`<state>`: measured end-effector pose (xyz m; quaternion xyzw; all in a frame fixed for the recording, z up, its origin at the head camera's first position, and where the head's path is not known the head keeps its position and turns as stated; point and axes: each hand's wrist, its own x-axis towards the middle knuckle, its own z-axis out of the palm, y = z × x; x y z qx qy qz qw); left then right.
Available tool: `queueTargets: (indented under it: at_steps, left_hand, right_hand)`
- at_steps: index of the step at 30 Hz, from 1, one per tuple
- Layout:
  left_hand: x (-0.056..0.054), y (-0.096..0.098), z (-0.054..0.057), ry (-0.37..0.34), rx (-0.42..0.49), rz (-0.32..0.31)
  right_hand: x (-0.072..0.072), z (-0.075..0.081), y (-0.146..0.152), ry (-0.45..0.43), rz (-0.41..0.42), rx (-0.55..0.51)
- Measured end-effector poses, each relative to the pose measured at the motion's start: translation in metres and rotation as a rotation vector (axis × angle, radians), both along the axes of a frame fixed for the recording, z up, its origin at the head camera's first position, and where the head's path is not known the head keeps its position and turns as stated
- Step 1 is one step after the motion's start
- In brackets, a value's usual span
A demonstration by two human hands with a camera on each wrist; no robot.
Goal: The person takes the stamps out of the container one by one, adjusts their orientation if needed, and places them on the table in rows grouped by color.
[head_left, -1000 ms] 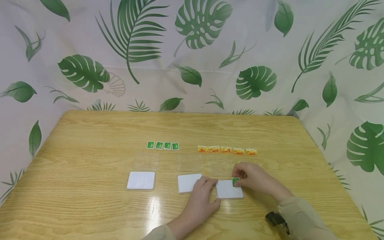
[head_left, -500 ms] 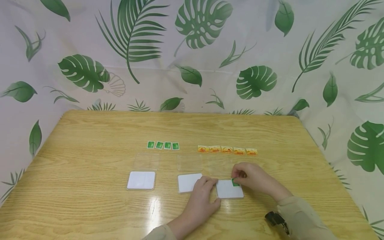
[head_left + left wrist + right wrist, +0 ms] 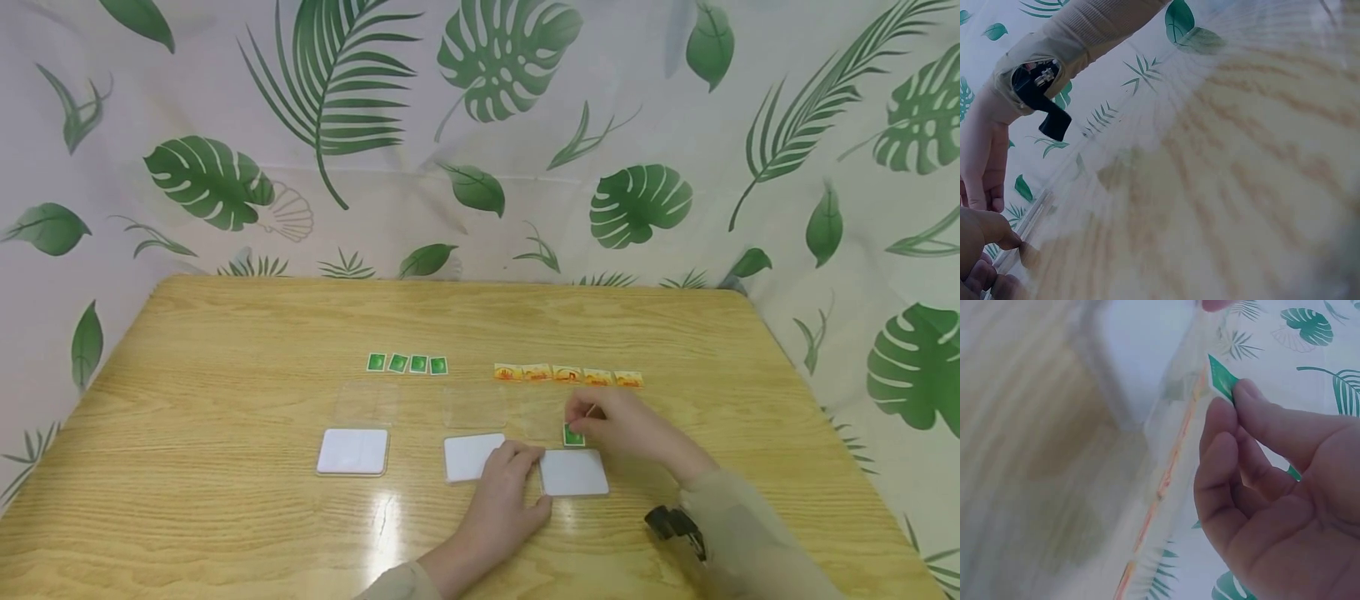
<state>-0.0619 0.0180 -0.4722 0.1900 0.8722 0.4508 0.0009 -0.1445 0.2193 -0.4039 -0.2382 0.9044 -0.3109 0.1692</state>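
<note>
My right hand (image 3: 626, 425) pinches a small green card (image 3: 573, 435) with a white border between thumb and fingertips. In the head view it is just behind the rightmost flat white case (image 3: 573, 473), and in the right wrist view the green card (image 3: 1221, 380) stands tilted, one corner up. My left hand (image 3: 501, 498) holds that case at its left end, index finger at the far corner and thumb at the near one. A second white case (image 3: 465, 457) lies partly under the left hand's fingers. Thumb and curled fingertips of the left hand (image 3: 985, 244) show in the left wrist view.
A third white case (image 3: 352, 452) lies at left. Clear plastic lids (image 3: 474, 408) sit behind the cases. Several green cards (image 3: 408, 364) form a row farther back, beside a row of orange-yellow cards (image 3: 567, 374). A leaf-print cloth (image 3: 480, 167) hangs behind the table.
My right hand has brought the green card from over the rightmost white case back and slightly left. The left hand has stayed in place.
</note>
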Motion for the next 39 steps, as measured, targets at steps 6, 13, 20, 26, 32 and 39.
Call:
queueTargets:
  at_steps: [6, 13, 20, 26, 32, 39]
  left_hand:
    - [0.000, -0.001, 0.000, -0.005, 0.007, -0.006]
    - [-0.001, -0.001, 0.000, -0.012, 0.007, -0.011]
    - [-0.001, -0.001, -0.001, -0.008, 0.000, -0.018]
    - [-0.001, -0.001, -0.001, 0.017, 0.006, -0.007]
    - [0.000, -0.001, -0.001, 0.021, 0.013, -0.012]
    - [-0.001, -0.001, -0.002, 0.033, 0.014, -0.013]
  right_hand:
    - [-0.017, 0.002, -0.016, 0.006, -0.017, -0.021]
    - [-0.038, 0.001, -0.037, 0.052, -0.059, -0.034]
    - [-0.062, -0.002, -0.058, 0.046, -0.014, -0.048]
    - [-0.081, 0.003, -0.079, 0.047, 0.041, -0.064]
    - [-0.096, 0.000, -0.099, 0.009, 0.037, -0.021]
    - [-0.110, -0.014, -0.122, 0.054, 0.048, 0.034]
